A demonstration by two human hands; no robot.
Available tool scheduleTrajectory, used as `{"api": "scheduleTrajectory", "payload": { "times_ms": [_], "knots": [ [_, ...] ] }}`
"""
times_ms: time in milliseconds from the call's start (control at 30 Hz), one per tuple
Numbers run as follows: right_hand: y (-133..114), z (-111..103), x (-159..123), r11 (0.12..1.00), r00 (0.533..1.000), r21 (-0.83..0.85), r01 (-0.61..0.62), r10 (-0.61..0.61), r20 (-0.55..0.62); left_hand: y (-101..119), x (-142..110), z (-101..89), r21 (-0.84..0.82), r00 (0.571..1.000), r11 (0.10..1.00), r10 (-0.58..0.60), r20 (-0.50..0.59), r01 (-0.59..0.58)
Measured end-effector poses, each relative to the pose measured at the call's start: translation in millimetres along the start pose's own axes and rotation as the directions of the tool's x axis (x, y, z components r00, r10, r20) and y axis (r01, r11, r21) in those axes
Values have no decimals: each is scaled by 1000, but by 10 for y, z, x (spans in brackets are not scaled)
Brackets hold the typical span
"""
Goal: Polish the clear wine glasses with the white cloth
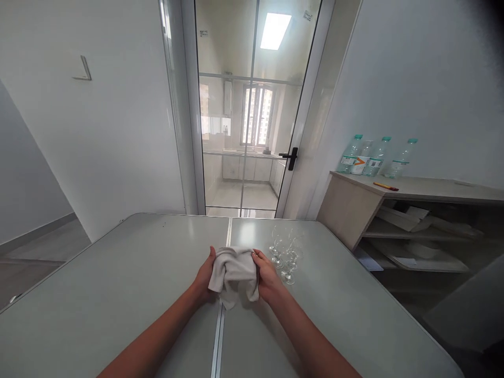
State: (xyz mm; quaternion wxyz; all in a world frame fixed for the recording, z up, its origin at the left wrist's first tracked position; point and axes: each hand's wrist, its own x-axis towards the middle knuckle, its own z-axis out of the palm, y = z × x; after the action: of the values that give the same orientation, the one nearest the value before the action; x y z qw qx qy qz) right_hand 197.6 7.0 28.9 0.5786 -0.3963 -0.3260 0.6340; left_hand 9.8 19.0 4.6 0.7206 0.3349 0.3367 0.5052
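**Two hands holding a white cloth over a grey table**

Two bare arms are reaching out from the bottom of the view, over a big grey table (118,294). The left hand (205,278) is gripping the left edge of a white cloth (234,273). The right hand (268,275) is gripping the right edge. The fingers of both hands are curling around the cloth, with the thumbs on top, so the cloth is sitting between the two hands. It is bunched up and hanging down a little in the middle. The cloth is stretching from left to right, from one hand to the other, and its loose end is pointing down at the table. It is sitting over the seam (220,325) that is running down the middle of the table. I cannot tell if something is wrapped inside it.

Just beside the right hand, a few clear glasses (285,254) are standing upright on the table, close together.

Farther back, a glass door (252,115) with a black handle (290,157) is showing a bright room behind it. To the right, a wooden shelf (429,186) is holding four water bottles (374,156) and a pencil (386,186).
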Motion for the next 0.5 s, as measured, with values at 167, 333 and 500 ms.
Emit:
{"api": "scheduleTrajectory", "payload": {
  "times_ms": [167, 333, 500],
  "knots": [
    [68, -60, -81, 995, 997, 56, -78, 77, 16, 281, -81, -91, -97, 989, 995, -8, 149, 23],
    [-111, -143, -133, 931, 960, -234, 280, -277, 47, 407, -106, -133, -15, 983, 1000, -15, 185, 18],
    [-210, -240, -63, 681, 883, -594, 428, -454, 115, 339, -44, -152, 208, 986, 964, 168, 9, -166]
  ]
}}
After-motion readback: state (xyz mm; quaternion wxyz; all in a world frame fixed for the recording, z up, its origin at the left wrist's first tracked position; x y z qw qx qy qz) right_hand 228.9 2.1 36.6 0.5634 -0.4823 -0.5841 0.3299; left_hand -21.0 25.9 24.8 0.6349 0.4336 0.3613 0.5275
